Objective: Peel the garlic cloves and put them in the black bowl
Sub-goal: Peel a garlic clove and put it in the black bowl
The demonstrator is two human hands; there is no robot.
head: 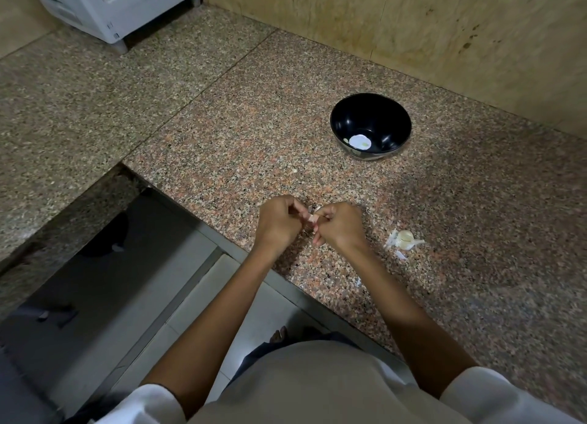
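Garlic clove (313, 218), mostly hidden, pinched by left hand (278, 222) and right hand (338, 226).

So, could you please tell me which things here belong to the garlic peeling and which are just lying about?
For the job: left hand, right hand, garlic clove pinched between them, remaining garlic, black bowl.
Lying about: white appliance, peel scraps on the granite counter.

One black bowl (347, 119), two hands (277, 222) (342, 226), two garlic pieces (313, 218) (405, 240).
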